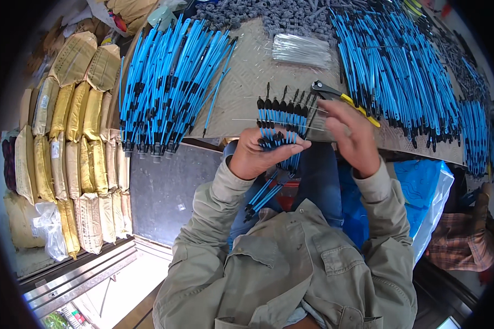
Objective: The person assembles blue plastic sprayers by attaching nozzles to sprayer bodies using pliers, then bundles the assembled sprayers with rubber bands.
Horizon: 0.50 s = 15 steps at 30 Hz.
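My left hand (263, 152) is closed around a bundle of thin blue-and-black rods (282, 116), held over my lap. Their black tips stand up in a row, and the lower ends hang beneath the hand. Thin pale wires (246, 119) run crosswise through the bundle and stick out on both sides. To the right of it, my right hand (355, 134) has its fingers stretched and apart, slightly blurred, close to the wire ends. Just beyond that hand, pliers (343, 98) with yellow-and-black handles lie on the table.
Piles of similar rods cover the table's left (170, 77) and right (398, 71). A stack of clear thin strips (301, 50) lies at the back, before a heap of grey parts (296, 16). Filled sacks (71, 142) are piled at left. Blue plastic sheeting (420, 186) sits beside my right arm.
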Each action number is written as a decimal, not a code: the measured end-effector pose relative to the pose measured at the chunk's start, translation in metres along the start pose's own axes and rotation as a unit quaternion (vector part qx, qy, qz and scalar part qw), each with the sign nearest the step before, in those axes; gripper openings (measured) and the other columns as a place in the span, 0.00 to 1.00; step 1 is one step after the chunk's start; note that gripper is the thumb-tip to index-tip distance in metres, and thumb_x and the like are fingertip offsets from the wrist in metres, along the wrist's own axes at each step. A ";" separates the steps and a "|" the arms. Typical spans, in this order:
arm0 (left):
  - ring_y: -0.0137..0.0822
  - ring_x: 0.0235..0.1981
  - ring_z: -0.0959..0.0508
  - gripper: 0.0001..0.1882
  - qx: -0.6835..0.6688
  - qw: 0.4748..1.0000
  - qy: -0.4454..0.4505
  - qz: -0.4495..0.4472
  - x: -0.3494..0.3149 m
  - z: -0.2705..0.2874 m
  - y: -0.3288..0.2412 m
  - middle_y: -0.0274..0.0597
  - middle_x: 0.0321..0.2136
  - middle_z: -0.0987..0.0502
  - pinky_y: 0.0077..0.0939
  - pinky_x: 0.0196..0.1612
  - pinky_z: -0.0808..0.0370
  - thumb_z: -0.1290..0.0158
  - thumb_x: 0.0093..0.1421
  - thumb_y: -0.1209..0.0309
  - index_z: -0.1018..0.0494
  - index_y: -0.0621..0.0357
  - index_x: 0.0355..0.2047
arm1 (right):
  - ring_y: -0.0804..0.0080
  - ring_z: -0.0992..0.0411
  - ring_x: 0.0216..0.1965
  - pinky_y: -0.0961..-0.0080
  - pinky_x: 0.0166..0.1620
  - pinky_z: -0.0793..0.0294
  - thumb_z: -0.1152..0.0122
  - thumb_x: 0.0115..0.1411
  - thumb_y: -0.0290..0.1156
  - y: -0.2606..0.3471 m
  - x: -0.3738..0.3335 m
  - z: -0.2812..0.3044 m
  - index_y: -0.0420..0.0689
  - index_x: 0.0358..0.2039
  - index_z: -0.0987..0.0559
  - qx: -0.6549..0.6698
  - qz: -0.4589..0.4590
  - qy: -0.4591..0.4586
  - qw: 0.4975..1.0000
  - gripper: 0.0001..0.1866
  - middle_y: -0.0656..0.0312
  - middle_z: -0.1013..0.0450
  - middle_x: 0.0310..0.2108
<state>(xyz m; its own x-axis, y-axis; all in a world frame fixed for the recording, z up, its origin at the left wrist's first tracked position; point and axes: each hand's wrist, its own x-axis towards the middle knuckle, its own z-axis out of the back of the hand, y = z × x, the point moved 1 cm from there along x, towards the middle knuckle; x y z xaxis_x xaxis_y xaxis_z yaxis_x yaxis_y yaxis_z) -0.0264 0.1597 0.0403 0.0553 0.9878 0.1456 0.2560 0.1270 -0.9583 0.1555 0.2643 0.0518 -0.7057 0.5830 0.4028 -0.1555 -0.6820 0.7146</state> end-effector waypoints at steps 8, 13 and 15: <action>0.33 0.40 0.24 0.10 0.062 0.997 0.039 -0.008 -0.003 0.002 -0.004 0.45 0.34 0.22 0.27 0.45 0.28 0.47 0.51 0.83 0.25 0.68 0.36 | 0.59 0.48 0.62 0.66 0.61 0.47 0.49 0.53 0.24 -0.025 0.019 -0.037 0.44 0.59 0.41 -0.071 0.091 0.153 0.981 0.31 0.55 0.49 0.62; 0.37 0.41 0.24 0.12 0.165 0.975 0.134 -0.059 -0.001 0.010 0.002 0.46 0.36 0.22 0.30 0.46 0.28 0.47 0.50 0.81 0.25 0.65 0.38 | 0.62 0.50 0.63 0.64 0.63 0.53 0.47 0.54 0.33 -0.025 0.031 -0.046 0.48 0.59 0.41 -0.140 0.182 0.237 0.944 0.31 0.61 0.48 0.62; 0.38 0.42 0.24 0.13 0.164 0.975 0.131 -0.078 -0.003 0.012 0.010 0.46 0.37 0.22 0.30 0.47 0.28 0.46 0.50 0.81 0.25 0.64 0.38 | 0.63 0.51 0.63 0.64 0.63 0.53 0.47 0.54 0.36 -0.023 0.031 -0.045 0.49 0.59 0.41 -0.139 0.175 0.240 0.945 0.31 0.61 0.48 0.62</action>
<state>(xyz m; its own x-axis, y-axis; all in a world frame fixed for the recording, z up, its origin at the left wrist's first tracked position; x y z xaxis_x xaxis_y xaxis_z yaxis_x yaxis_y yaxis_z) -0.0352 0.1591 0.0270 0.2963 0.9026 0.3123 -0.0388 0.3381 -0.9403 0.1059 0.2788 0.0220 -0.9691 0.0789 0.2335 0.0164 -0.9247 0.3803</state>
